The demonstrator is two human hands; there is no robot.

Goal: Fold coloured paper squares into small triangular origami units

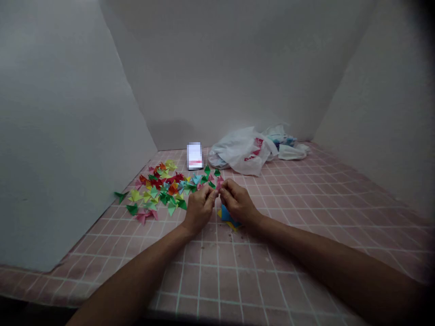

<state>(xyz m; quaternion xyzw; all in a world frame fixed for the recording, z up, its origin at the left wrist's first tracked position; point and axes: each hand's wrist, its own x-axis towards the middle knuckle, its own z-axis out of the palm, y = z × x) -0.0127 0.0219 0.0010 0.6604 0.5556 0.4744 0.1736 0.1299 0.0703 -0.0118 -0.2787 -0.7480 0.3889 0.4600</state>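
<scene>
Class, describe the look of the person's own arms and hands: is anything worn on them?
Both the left hand and the right hand are ungloved. The forearms taper to the wrists, with no sleeves, watch or bracelet showing. The fingers are too small and dim to rule out rings.

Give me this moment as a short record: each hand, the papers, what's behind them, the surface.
Left hand: bare left hand, fingers pinched, tips close to the other hand's
Right hand: bare right hand, fingers curled; anything between the fingertips is too small to tell
By right hand: flat blue and yellow paper, partly hidden
Left side: scattered, folded multicoloured paper pieces
Behind: upright phone with lit screen; white plastic bag with red print
Surface: pink, pale-gridded tabletop
</scene>
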